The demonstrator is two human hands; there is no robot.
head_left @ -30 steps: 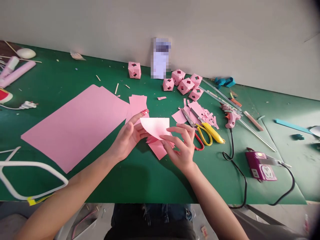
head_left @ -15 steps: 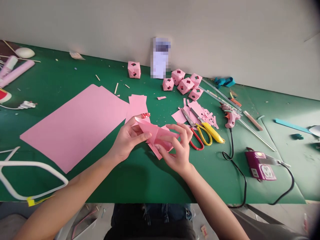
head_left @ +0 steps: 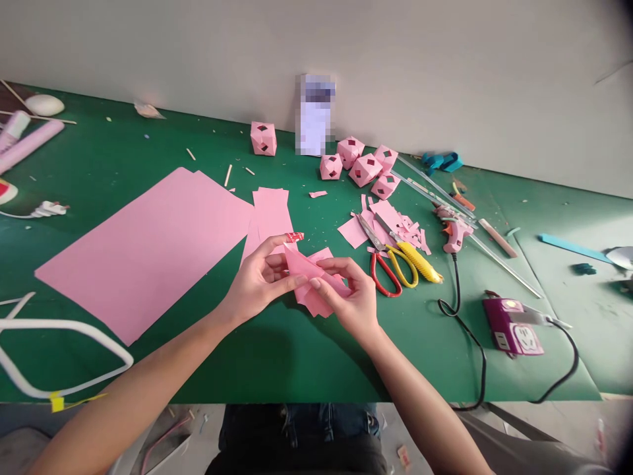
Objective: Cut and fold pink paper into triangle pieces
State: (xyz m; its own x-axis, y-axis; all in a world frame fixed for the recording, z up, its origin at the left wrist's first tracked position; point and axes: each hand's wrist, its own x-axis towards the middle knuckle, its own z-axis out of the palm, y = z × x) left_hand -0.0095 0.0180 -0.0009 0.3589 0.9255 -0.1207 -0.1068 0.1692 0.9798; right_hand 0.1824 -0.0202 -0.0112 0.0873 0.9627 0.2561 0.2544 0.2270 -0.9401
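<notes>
Your left hand [head_left: 253, 282] and right hand [head_left: 354, 300] both pinch folded pink paper [head_left: 299, 262], cut pieces [head_left: 316, 306] beneath grip; apparently creasing step; next move needs aligned edges.

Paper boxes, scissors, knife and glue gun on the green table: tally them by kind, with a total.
Paper boxes: 6
Scissors: 1
Knife: 1
Glue gun: 1
Total: 9
</notes>
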